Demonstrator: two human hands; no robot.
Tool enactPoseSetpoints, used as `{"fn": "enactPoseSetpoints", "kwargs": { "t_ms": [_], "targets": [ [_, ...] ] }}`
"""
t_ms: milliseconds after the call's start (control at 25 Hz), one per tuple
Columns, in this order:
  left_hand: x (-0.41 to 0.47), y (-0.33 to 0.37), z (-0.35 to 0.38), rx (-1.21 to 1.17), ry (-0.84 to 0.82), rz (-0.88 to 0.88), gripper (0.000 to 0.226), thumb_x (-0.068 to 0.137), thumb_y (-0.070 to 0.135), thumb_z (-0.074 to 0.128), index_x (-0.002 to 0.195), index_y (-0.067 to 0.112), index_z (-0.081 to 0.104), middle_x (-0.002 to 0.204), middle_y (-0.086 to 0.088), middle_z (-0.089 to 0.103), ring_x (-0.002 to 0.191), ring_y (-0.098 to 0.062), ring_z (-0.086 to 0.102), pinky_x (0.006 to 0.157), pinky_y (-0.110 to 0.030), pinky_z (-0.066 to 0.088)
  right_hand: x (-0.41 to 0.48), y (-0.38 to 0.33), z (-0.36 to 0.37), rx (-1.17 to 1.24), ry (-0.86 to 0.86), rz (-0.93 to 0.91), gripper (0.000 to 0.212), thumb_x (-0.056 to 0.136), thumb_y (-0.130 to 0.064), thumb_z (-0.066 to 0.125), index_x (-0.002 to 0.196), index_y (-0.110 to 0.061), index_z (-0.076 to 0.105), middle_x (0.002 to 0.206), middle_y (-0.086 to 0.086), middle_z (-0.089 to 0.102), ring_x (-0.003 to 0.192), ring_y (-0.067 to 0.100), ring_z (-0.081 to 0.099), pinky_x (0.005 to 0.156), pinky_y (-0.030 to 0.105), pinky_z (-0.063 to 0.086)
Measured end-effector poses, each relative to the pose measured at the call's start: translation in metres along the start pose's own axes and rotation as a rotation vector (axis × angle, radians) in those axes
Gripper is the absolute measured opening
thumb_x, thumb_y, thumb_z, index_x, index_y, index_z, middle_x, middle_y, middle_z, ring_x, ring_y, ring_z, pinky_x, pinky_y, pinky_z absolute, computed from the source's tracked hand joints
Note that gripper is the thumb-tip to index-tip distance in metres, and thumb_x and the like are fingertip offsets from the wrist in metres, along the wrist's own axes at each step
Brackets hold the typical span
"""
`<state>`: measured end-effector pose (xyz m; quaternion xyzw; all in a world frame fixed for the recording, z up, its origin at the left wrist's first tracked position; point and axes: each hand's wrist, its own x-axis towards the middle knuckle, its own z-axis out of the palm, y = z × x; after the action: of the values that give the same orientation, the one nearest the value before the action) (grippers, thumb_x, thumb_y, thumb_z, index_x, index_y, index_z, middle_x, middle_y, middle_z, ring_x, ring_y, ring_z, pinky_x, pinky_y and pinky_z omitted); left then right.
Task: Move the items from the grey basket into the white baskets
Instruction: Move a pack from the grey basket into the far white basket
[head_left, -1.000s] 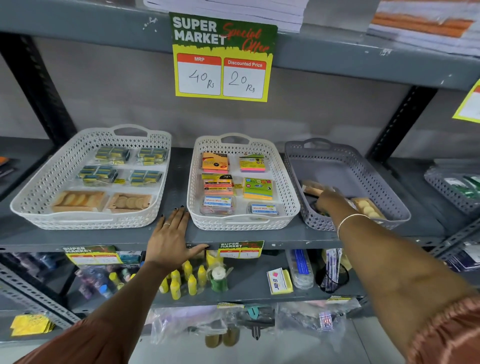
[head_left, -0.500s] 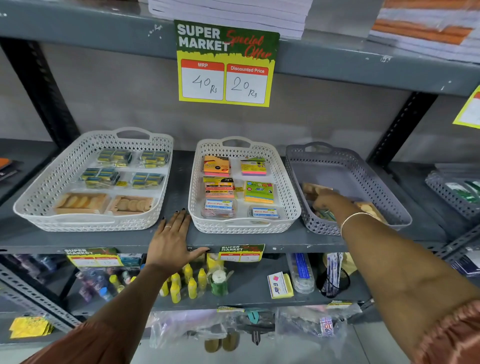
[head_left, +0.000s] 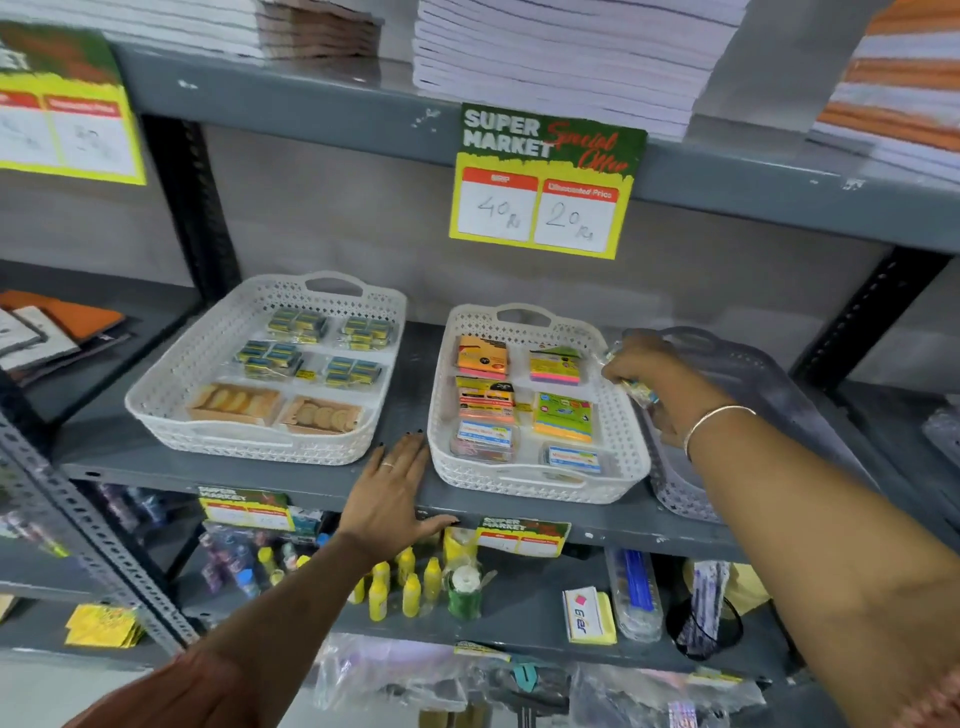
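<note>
The grey basket (head_left: 763, 374) stands at the right of the shelf, partly hidden by my right arm. My right hand (head_left: 649, 374) is raised over its left rim, shut on a small clear packet (head_left: 641, 389) with blue and yellow pieces. The middle white basket (head_left: 618, 431) holds sticky-note pads and small clip boxes. The left white basket (head_left: 171, 395) holds packs like the one I hold and two boxes of round wooden pieces. My left hand (head_left: 389, 493) lies flat on the shelf edge between the white baskets, fingers spread.
A price sign (head_left: 545, 182) hangs from the upper shelf, which carries stacked paper. The lower shelf holds yellow bottles (head_left: 410, 587), a green spool, an eraser box and plastic bags. A slotted metal upright (head_left: 88, 525) runs down at the left.
My right hand has lifted out of the grey basket holding a packet and moved left toward the middle white basket. The view has swung to the left. My left hand stays on the shelf.
</note>
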<state>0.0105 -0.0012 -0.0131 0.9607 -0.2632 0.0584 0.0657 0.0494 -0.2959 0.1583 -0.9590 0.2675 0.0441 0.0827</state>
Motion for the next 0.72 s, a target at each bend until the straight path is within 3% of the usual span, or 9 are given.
{"fn": "enactPoseSetpoints", "kwargs": {
  "t_ms": [120,200,360,480,560,720],
  "targets": [
    [-0.012,-0.017,-0.024,0.073,0.125,0.113,0.09,0.075,0.069,0.05,0.138,0.006,0.037,0.146,-0.014,0.041,0.137,-0.03,0.033,0.112,-0.047,0.027,-0.002,-0.063,-0.008,0.015,0.063,-0.11,0.059,0.081,-0.025,0.067,0.135,-0.007,0.05,0.137,0.015,0.053,0.129,0.033,0.049,0.104,0.039,0.047],
    [-0.02,-0.037,-0.04,0.104,0.187,0.129,0.085,0.076,0.066,0.047,0.134,0.004,0.041,0.141,-0.016,0.047,0.132,-0.032,0.04,0.11,-0.042,0.027,-0.003,-0.107,-0.008,0.053,0.074,-0.199,0.062,0.082,-0.028,0.067,0.138,-0.01,0.048,0.14,0.014,0.049,0.132,0.032,0.045,0.107,0.041,0.044],
    [-0.035,-0.1,-0.068,0.144,0.233,-0.086,0.09,0.078,0.068,0.036,0.138,0.002,0.035,0.147,-0.017,0.036,0.136,-0.033,0.032,0.112,-0.045,0.014,-0.015,-0.197,0.012,0.051,0.069,-0.397,0.064,0.084,-0.031,0.064,0.14,-0.008,0.043,0.142,0.014,0.046,0.134,0.033,0.042,0.109,0.045,0.041],
    [-0.045,-0.152,-0.078,0.164,0.151,-0.169,0.1,0.076,0.079,0.017,0.144,0.005,0.024,0.153,-0.014,0.023,0.142,-0.029,0.017,0.118,-0.046,0.01,-0.021,-0.247,0.044,0.04,0.033,-0.515,0.064,0.081,-0.03,0.068,0.138,-0.011,0.044,0.144,0.013,0.045,0.135,0.031,0.043,0.109,0.044,0.04],
    [-0.048,-0.178,-0.078,0.173,0.086,-0.183,0.101,0.073,0.081,0.017,0.146,0.011,0.013,0.157,-0.01,0.014,0.144,-0.024,0.005,0.118,-0.043,0.005,-0.02,-0.273,0.071,-0.004,-0.017,-0.592,0.065,0.081,-0.028,0.067,0.139,-0.01,0.044,0.144,0.014,0.046,0.134,0.032,0.044,0.109,0.043,0.041],
    [-0.048,-0.188,-0.07,0.158,0.07,-0.167,0.095,0.074,0.078,0.023,0.147,0.017,0.014,0.157,-0.004,0.019,0.145,-0.021,0.014,0.117,-0.043,0.01,-0.016,-0.301,0.117,-0.112,-0.101,-0.652,0.062,0.083,-0.026,0.066,0.138,-0.007,0.044,0.14,0.018,0.049,0.13,0.032,0.05,0.102,0.036,0.046]
  ]
}}
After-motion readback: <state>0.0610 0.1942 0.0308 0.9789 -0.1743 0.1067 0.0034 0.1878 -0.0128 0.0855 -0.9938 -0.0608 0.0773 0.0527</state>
